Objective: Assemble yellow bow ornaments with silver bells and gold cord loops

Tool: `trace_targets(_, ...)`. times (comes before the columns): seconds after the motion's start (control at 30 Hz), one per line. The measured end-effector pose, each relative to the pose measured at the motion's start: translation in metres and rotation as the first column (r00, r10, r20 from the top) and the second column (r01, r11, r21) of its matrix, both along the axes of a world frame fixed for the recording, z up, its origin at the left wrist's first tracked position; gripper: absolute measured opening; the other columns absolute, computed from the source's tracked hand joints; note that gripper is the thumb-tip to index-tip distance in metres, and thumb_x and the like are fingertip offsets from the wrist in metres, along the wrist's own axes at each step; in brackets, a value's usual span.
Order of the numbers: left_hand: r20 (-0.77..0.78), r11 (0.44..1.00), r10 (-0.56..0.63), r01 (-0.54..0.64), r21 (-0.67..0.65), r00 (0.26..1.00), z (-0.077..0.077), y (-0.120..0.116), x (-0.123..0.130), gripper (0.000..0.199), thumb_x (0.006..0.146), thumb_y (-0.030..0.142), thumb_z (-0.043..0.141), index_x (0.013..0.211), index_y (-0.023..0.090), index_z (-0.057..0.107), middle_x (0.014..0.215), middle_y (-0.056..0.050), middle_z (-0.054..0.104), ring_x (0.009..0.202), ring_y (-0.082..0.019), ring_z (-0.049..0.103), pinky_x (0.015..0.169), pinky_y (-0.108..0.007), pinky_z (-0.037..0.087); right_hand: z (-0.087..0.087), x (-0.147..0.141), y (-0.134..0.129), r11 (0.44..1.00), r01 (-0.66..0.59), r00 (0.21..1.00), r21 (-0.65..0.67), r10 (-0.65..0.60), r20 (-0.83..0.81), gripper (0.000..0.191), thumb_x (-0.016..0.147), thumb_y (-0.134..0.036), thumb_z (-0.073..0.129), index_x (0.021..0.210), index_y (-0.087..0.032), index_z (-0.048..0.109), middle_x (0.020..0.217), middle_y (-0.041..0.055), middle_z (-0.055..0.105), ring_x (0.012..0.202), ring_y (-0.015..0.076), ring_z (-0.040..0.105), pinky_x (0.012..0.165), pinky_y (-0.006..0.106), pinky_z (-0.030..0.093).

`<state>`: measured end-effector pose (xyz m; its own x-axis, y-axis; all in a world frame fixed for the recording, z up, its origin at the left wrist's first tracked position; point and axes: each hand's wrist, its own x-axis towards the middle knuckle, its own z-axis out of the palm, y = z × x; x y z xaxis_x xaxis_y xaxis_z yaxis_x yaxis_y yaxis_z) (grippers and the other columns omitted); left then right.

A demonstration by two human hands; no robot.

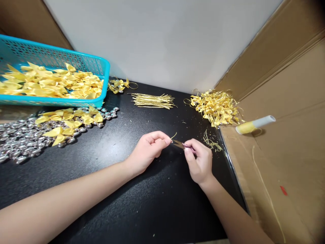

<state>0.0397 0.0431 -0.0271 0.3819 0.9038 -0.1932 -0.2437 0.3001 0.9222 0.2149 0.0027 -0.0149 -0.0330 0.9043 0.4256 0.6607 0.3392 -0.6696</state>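
Near the middle of the black table, my left hand pinches a thin gold cord, whose end sticks up past the fingertips. My right hand is closed on small scissors with a purplish handle. Their blades point left and reach close to my left fingertips, just below the cord end. Whether the blades touch the cord cannot be made out. What else my left fingers cover is hidden.
A turquoise basket of yellow bows stands at the left, above silver beads and loose bows. Gold cords lie behind my hands. Corded bows, cord scraps and a white-yellow tube are at the right.
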Motion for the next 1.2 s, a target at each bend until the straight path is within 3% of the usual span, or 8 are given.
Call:
trace_targets(0.47,-0.033,0.997,-0.026,0.029,0.068,0.999,0.0032,0.0004,0.0001,0.024,0.078,0.038,0.067,0.071,0.017,0.059,0.047,0.01,0.033,0.042,-0.005,0.025,0.041,-0.018,0.019,-0.001,0.0006,-0.0005,1.0,0.004,1.0,0.028,-0.004,0.006,0.018,0.087,-0.027,0.048,0.073,-0.02,0.057,0.063,-0.0005,0.057,0.056,0.0136,0.05,0.053,0.027,0.036)
trace_targets(1.2,-0.049,0.996,-0.079,0.081,0.04,0.996,0.0063,0.0007,0.0015,0.026,0.076,0.038,0.067,0.068,0.017,0.056,0.046,0.01,0.032,0.043,-0.005,0.021,0.041,-0.019,0.014,0.0,0.0004,0.0005,0.999,0.019,0.999,0.049,-0.021,0.043,0.02,0.086,-0.023,0.052,0.067,-0.018,0.056,0.059,-0.0017,0.052,0.056,0.012,0.048,0.055,0.026,0.034)
